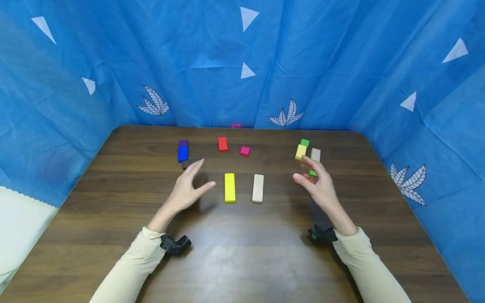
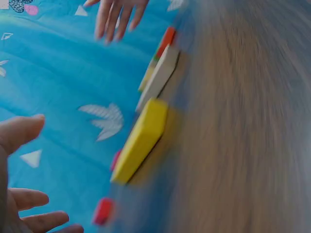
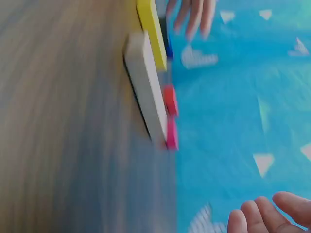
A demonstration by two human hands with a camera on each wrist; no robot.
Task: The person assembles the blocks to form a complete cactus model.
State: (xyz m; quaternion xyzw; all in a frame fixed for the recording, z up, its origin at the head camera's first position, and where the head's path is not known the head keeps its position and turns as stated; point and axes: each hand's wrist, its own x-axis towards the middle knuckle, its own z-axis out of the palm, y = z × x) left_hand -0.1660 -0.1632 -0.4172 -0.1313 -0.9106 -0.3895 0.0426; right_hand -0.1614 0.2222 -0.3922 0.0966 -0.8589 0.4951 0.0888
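Note:
My left hand (image 1: pixel 184 191) hovers with spread fingers beside a black block (image 1: pixel 190 163), holding nothing. Above the table on the right, my right hand (image 1: pixel 319 185) is empty too, its fingers loosely bent over an orange block (image 1: pixel 310 181) that it partly hides. Between the hands lie a long yellow block (image 1: pixel 230 188) and a long whitish block (image 1: pixel 257 188), apart and roughly parallel. The left wrist view shows the yellow block (image 2: pixel 141 141) beyond the left thumb; the right wrist view has the whitish block (image 3: pixel 146 87) near its middle.
Farther back are blue (image 1: pixel 183 154), purple (image 1: pixel 183 143), red (image 1: pixel 222 144) and magenta (image 1: pixel 245 151) blocks. At the right stand pale yellow (image 1: pixel 301 152), green (image 1: pixel 305 142) and whitish (image 1: pixel 315 155) ones. A blue curtain (image 1: pixel 212 97) borders the wooden table (image 1: pixel 235 261).

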